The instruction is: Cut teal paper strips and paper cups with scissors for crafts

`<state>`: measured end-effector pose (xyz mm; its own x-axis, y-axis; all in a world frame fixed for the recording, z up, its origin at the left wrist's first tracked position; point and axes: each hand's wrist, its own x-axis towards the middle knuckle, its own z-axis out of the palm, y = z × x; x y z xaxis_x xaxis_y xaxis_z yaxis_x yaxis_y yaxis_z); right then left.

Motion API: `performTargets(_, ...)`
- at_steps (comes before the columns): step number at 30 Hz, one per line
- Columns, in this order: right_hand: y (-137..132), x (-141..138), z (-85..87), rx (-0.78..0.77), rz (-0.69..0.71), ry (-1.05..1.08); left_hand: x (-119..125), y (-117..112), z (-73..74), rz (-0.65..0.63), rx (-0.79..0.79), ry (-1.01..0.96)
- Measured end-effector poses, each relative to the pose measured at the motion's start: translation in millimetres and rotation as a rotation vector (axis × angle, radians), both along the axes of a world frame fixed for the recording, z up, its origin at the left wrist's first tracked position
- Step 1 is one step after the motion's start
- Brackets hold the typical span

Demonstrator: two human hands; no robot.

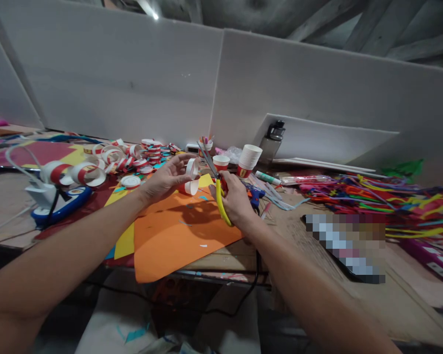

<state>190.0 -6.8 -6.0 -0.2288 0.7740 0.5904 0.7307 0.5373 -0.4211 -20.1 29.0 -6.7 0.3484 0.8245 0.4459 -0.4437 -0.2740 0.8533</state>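
My left hand (165,181) is closed around a cut piece of paper cup (192,168), whose white ring shows at the fingertips. Just below it hangs a curled white-and-red strip that seems part of the same piece. Scissors (221,202) with yellow handles are in my right hand (236,196), their metal blades parted and pointing up and away, to the right of the cup piece. Beneath both hands lies a sheet of orange paper (170,246) with small paper scraps on it. A paper cup (220,162) stands behind the blades.
Cut cup rings (114,157) heap at the left, near a blue-edged power strip (62,209). A cup stack (250,157), bottle (272,142) and blue glue gun (256,194) sit behind my right hand. Colourful pipe cleaners (372,196) and a pixelated phone-like object (343,248) lie right.
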Motion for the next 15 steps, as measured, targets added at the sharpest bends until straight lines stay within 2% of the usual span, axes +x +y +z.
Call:
performTargets(4, -1.0, -0.9, -1.3, -0.013, 0.031, -0.007, 0.0, 4.5, -4.6, 0.033, 0.027, -0.006)
performTargets(8, -0.1, -1.1, -4.2, 0.0, 0.049, -0.003, 0.7, 2.1, -3.1, 0.063, -0.01, -0.011)
performTargets(15, 1.3, 2.5, -5.0, 0.044, -0.017, -0.099, -0.7, -3.9, 4.8, -0.035, -0.194, -0.057)
